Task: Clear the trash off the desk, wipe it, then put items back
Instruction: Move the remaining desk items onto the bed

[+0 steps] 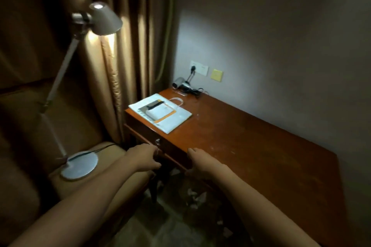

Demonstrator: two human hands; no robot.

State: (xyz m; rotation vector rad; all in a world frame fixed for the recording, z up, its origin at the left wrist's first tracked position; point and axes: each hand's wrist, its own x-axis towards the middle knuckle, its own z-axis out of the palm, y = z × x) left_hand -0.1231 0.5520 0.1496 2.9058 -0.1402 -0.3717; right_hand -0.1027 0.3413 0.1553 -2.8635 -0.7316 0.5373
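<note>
Both hands reach forward at the near left edge of the bench [251, 146]. Left hand [143, 158] sits below the bench's front rail, beside a small metal drawer pull [157, 142]; its fingers curl inward, but the dim light leaves it impossible to tell whether they grip anything. Right hand [202, 161] lies against the bench's front edge, thumb up near the top surface, fingers hidden under the edge; whether it is gripping the edge or merely resting there cannot be told.

Head view, bench top: the wooden surface is reddish brown, worn, with pale specks and scuffs near the middle. At the far left corner lies a flat white paper bag [160, 115] with looped handles, carrying a white and orange booklet [159, 112] and a dark card on top. Behind it, against the wall, a small hair dryer [179, 84] rests with its black cord [193, 91] coiled beside it; a plug sits in the white wall socket [198, 67] above, and a yellow plate [217, 75] is mounted just to the right of that socket.

Floor under the bench: crumpled white paper scraps [195, 196] lie scattered on the dark floor.

Left of the bench: brown curtains [120, 46] hang to the floor. A lit white desk lamp [104, 19] stands with its round base [80, 166] on a tan upholstered chair seat [104, 166].
</note>
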